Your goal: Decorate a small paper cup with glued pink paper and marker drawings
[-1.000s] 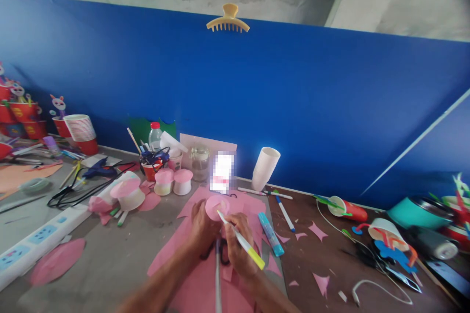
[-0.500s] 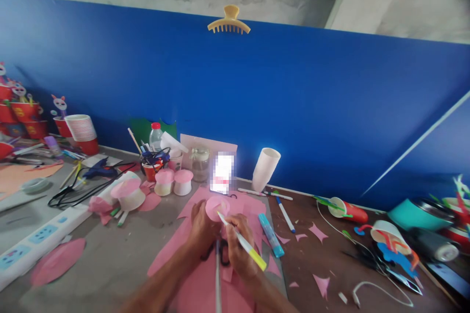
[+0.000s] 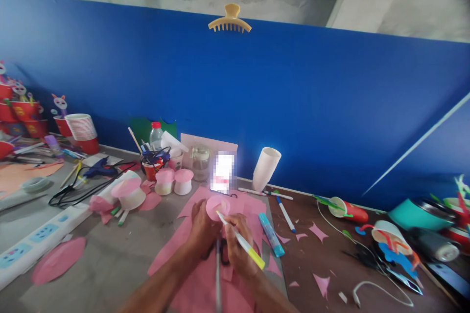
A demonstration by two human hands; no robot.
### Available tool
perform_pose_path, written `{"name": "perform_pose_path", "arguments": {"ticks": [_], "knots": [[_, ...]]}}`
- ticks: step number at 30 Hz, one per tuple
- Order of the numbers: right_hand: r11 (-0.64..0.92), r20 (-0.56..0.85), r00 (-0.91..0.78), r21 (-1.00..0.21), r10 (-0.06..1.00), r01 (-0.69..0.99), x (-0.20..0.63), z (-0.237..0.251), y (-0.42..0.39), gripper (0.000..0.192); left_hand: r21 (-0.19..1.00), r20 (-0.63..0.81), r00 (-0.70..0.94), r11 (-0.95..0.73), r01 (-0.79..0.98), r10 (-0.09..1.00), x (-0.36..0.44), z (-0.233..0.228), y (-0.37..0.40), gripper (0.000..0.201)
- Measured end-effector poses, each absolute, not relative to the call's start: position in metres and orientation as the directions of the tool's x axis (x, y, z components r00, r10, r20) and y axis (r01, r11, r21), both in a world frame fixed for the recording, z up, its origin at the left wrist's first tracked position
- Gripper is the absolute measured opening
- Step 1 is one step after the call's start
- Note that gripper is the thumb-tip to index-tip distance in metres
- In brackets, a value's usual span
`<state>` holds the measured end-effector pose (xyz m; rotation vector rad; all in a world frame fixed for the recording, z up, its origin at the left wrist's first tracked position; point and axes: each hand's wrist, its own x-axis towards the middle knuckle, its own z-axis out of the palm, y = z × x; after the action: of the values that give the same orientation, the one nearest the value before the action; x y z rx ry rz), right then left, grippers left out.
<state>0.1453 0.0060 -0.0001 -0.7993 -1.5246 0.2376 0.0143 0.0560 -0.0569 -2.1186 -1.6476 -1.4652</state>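
Note:
My left hand [image 3: 201, 225] grips a small round piece of pink paper [image 3: 216, 204] by its left and lower side. In my right hand [image 3: 240, 242] is a white marker with a yellow end [image 3: 244, 244], its tip resting on or just over the pink disc, where yellowish marks show. Sheets of pink paper [image 3: 172, 254] lie beneath both hands. Partly hidden between my wrists are dark scissor handles [image 3: 224, 253]. A light blue marker pack [image 3: 271, 234] lies right of my right hand. Behind the disc stands a lit phone [image 3: 222, 173], its screen blurred.
White cups topped with pink discs [image 3: 182, 182] stand at left, near a white power strip [image 3: 40, 237] and a glue gun [image 3: 101, 167]. A white paper tube [image 3: 267, 168] leans behind. Pink scraps [image 3: 321, 284], a white cable [image 3: 382, 288] and tipped cups [image 3: 389, 234] lie at right.
The marker has shifted very slightly in my right hand's grip, its tip moving a little left on the disc. My left hand keeps its place.

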Motion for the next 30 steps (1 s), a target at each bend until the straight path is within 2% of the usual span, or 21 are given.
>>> {"name": "perform_pose_path", "arguments": {"ticks": [13, 16, 24, 30], "knots": [[0.732, 0.786, 0.073, -0.601, 0.613, 0.321, 0.146, 0.001, 0.005, 0.016, 0.373, 0.763, -0.012, -0.425, 0.825, 0.646, 0.017, -0.055, 0.054, 0.029], [0.704, 0.76, 0.114, -0.639, 0.64, 0.308, 0.147, 0.001, 0.004, 0.014, 0.369, 0.765, 0.0, -0.438, 0.82, 0.644, 0.015, -0.053, 0.055, 0.026], [0.649, 0.69, 0.136, -0.718, 0.711, 0.252, 0.152, 0.0, 0.002, 0.021, 0.438, 0.697, -0.029, -0.393, 0.808, 0.717, 0.015, -0.05, 0.053, 0.03], [0.63, 0.663, 0.165, -0.746, 0.73, 0.216, 0.151, -0.002, 0.003, 0.018, 0.452, 0.661, 0.01, -0.409, 0.793, 0.75, 0.013, -0.035, 0.047, 0.028]]}}
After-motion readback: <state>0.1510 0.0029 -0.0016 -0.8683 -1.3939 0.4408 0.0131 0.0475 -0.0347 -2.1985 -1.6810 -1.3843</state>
